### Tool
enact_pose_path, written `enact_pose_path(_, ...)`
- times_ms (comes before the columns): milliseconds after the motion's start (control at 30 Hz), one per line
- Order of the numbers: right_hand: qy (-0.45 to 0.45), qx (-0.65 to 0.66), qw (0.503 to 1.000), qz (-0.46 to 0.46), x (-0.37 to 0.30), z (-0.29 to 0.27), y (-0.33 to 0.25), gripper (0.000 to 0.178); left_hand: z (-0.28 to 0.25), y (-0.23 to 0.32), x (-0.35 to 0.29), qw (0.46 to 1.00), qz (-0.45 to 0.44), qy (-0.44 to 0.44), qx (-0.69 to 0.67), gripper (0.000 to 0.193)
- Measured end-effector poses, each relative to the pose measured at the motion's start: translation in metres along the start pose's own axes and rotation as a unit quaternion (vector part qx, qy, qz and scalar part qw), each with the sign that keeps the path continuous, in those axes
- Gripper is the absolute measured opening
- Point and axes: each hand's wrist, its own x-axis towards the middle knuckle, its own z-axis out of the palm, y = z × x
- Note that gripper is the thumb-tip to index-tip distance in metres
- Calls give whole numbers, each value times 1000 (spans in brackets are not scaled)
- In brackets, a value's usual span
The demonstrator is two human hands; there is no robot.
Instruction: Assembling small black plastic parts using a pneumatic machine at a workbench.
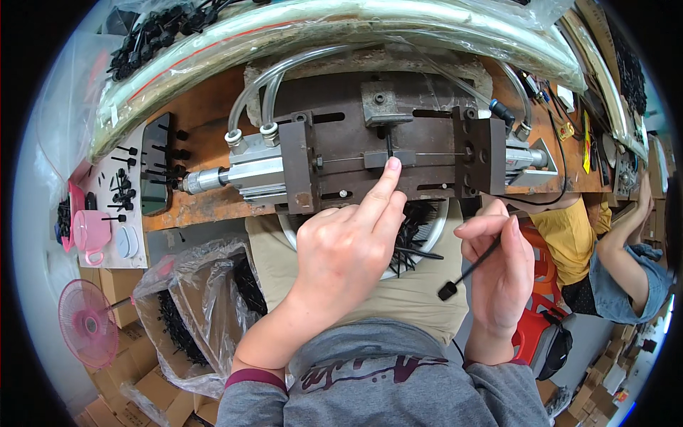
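In front of me is a brown metal fixture with a small grey block at its middle. A thin black strip stands in line with the block's slot. My left hand reaches over the fixture's near edge, its index fingertip on the block at the strip's near end; its other fingers bend loosely and the thumb is hidden. To the right, my right hand pinches a black strip with a blocky head between thumb and fingers, its head hanging toward my lap.
Silver pneumatic cylinders with clear hoses flank the fixture. Black strips fill a round white-rimmed container on my lap. At left are a phone, a pink cup, a pink fan and a plastic-lined box. Another person sits at right.
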Motion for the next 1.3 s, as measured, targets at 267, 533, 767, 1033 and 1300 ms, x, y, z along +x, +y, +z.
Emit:
enact_pose_path(267,-41,90,989,106,9,-7,3,52,-8,6,2,993,-42,-20,-106,37)
enact_pose_path(533,-99,115,983,99,15,1,9,53,-23,24,-22,956,35,-48,-289,38)
enact_pose_path(767,-36,56,997,48,12,8,4,48,-26,20,-15,975,-28,12,-219,29)
enact_pose_path(1033,-67,4,998,5,6,-5,8,30,-4,10,-6,999,-31,-17,1,24)
enact_pose_path(1300,-42,-7,999,-11,-1,-3,8,25,-5,7,5,998,-38,-36,23,24)
